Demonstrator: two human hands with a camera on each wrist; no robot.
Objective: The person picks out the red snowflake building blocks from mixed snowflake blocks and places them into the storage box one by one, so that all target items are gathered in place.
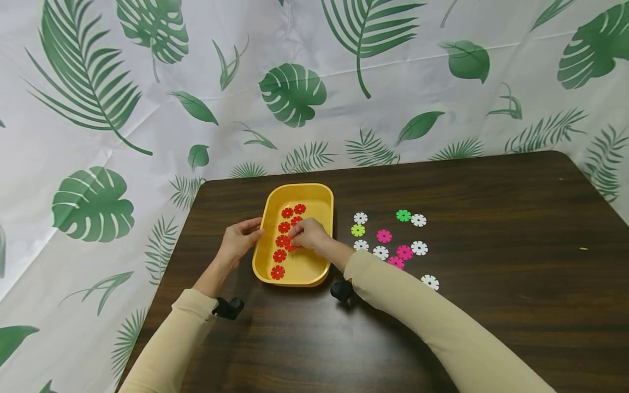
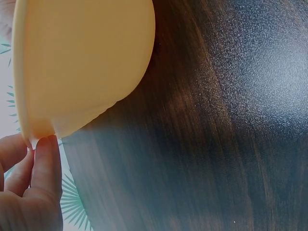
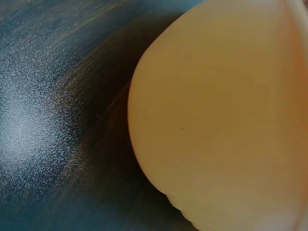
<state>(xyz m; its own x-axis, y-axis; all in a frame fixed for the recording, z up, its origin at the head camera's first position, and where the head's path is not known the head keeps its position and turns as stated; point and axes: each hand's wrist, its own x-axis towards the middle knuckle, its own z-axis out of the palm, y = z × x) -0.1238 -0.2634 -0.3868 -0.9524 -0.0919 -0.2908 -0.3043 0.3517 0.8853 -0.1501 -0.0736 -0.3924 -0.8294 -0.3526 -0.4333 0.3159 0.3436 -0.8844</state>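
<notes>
A yellow plastic tray (image 1: 300, 275) stands on the dark wooden table, with several red notched discs (image 1: 277, 272) lying along its left half. My left hand (image 1: 238, 240) grips the tray's left rim; in the left wrist view its fingers (image 2: 45, 166) pinch the edge beside the tray's outer wall (image 2: 86, 57). Over the inside of the tray, my right hand (image 1: 312, 236) has its fingertips curled down at a red notched disc (image 1: 290, 247), which it pinches among the others. The right wrist view holds only the tray's outer wall (image 3: 207, 110) and table; the right hand is hidden there.
Right of the tray, loose notched discs lie scattered: several white ones (image 1: 419, 248), pink ones (image 1: 384, 236), a green one (image 1: 403, 215) and a yellow-green one (image 1: 357, 230). A leaf-print cloth (image 1: 344, 109) hangs behind the table's back edge (image 1: 373, 168).
</notes>
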